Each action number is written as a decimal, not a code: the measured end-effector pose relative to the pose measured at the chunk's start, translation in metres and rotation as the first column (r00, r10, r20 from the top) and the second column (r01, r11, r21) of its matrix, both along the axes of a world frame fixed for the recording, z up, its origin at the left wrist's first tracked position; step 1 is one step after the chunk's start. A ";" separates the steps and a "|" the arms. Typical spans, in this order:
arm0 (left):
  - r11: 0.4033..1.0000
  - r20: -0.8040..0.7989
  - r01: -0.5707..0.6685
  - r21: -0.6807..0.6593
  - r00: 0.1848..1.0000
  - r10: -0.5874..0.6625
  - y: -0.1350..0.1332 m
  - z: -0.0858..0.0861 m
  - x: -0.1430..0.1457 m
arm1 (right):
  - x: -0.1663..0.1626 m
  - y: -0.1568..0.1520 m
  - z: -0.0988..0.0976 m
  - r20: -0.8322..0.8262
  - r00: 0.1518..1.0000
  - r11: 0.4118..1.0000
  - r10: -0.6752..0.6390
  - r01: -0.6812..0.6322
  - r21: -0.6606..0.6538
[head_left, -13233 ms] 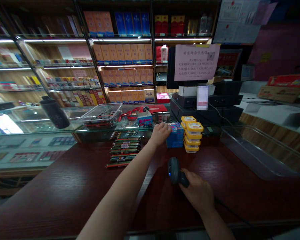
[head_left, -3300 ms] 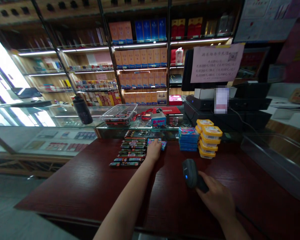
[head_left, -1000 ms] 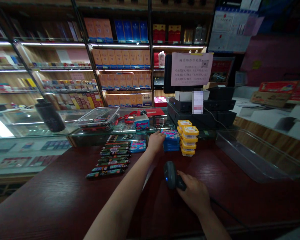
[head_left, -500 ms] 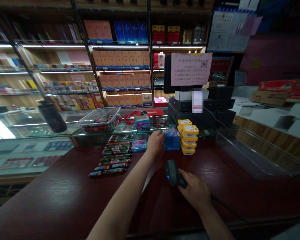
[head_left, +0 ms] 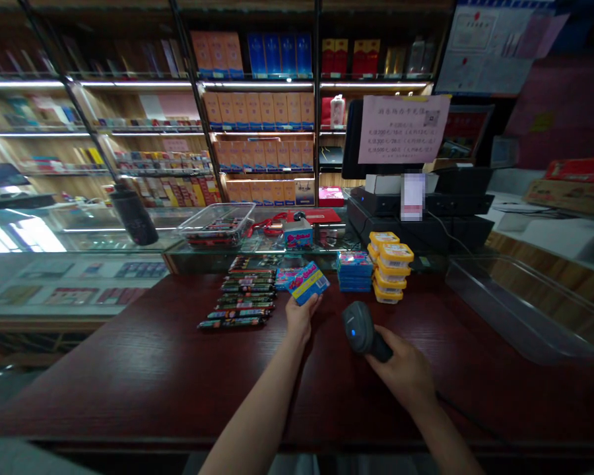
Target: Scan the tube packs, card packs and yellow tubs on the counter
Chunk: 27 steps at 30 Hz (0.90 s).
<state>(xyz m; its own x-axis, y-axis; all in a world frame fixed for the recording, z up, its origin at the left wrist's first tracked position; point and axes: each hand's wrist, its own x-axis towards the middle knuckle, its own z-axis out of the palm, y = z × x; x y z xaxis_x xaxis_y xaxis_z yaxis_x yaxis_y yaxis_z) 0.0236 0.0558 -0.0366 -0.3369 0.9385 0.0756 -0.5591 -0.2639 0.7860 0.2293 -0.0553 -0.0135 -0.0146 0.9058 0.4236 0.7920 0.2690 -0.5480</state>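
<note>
My left hand (head_left: 301,318) pinches a flat blue, pink and yellow packet (head_left: 307,284) by its lower edge, tilted up off the counter with a barcode on its face. In my right hand (head_left: 403,366) is a dark barcode scanner (head_left: 360,328) with a blue light lit, held by its handle. Behind the scanner stands a stack of similar blue packets (head_left: 354,272). Touching distance to its right, yellow-lidded tubs (head_left: 395,272) are piled up. More blue packets (head_left: 283,278) lie partly hidden behind the held one, beside a row of pens (head_left: 245,297).
The dark red wooden counter (head_left: 138,369) carries these goods. A clear plastic bin (head_left: 505,316) stands at right. On the glass ledge are a tray of pens (head_left: 218,224) and a small blue box (head_left: 297,235). A monitor with a paper sign (head_left: 400,132) rises behind.
My left hand has come back from the packet stack toward me and left, now with a packet in it. The scanner stays in my right hand. The view has shifted left.
</note>
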 end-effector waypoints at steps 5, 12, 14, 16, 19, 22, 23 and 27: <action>0.998 -0.019 0.057 0.026 0.998 -0.056 0.002 -0.007 -0.001 | -0.015 -0.008 0.018 -0.372 0.926 0.991 0.068 -0.106 -0.081; 0.994 -0.075 0.104 0.028 0.992 -0.102 -0.001 -0.008 0.002 | -0.019 -0.018 0.031 -0.470 0.870 0.958 0.150 -0.245 -0.147; 0.995 -0.090 0.101 0.017 0.991 -0.099 -0.001 -0.008 0.002 | -0.017 -0.019 0.033 -0.461 0.878 0.961 0.128 -0.225 -0.162; 0.995 -0.093 0.097 0.006 0.991 -0.096 -0.002 -0.008 0.002 | -0.016 -0.019 0.033 -0.443 0.890 0.963 0.110 -0.206 -0.175; 0.995 -0.072 0.097 0.009 0.993 -0.096 -0.001 -0.008 0.002 | -0.016 -0.018 0.032 -0.412 0.905 0.967 0.109 -0.193 -0.168; 0.995 -0.056 0.100 0.017 0.993 -0.099 -0.001 -0.007 0.002 | -0.015 -0.017 0.033 -0.368 0.923 0.964 0.117 -0.194 -0.180; 0.995 -0.054 0.099 0.018 0.994 -0.098 -0.001 -0.007 0.001 | -0.015 -0.017 0.033 -0.342 0.932 0.963 0.118 -0.191 -0.188; 0.996 -0.055 0.087 0.015 0.995 -0.086 -0.001 -0.006 0.001 | -0.006 -0.016 0.034 -0.108 0.989 0.977 0.103 -0.121 -0.177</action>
<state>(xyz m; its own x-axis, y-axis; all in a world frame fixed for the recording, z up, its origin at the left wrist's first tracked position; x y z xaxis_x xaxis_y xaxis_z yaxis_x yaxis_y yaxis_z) 0.0248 0.0548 -0.0428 -0.2495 0.9624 0.1078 -0.5369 -0.2301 0.8117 0.2233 -0.0713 0.0202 -0.0868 0.9629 0.2555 0.7027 0.2409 -0.6694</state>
